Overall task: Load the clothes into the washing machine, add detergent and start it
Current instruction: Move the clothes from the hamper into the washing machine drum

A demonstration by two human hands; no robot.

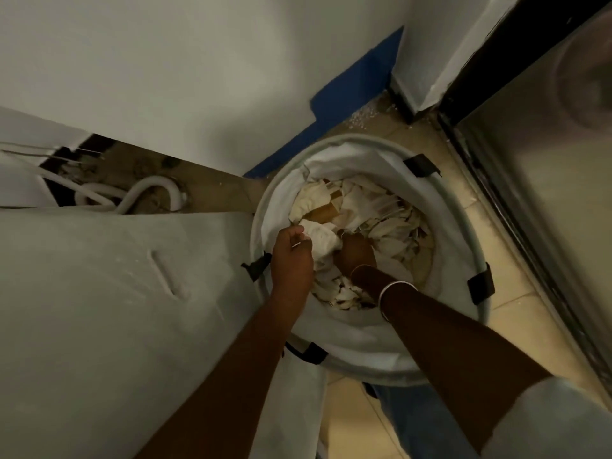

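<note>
A round laundry basket (457,226) with a white liner stands on the tiled floor, full of cream and white clothes (374,210). Both my hands are down inside it. My left hand (291,256) pinches the edge of a white cloth (323,238) near the basket's left side. My right hand (356,253) is curled into the same bundle of cloth, its fingers partly buried. The white top of the washing machine (116,293) lies to the left, touching the basket.
White hoses (145,193) coil in the gap behind the machine. A white wall with a blue skirting strip (347,104) stands behind the basket. A dark-framed steel appliance (530,193) runs along the right side. Tiled floor (516,276) shows between it and the basket.
</note>
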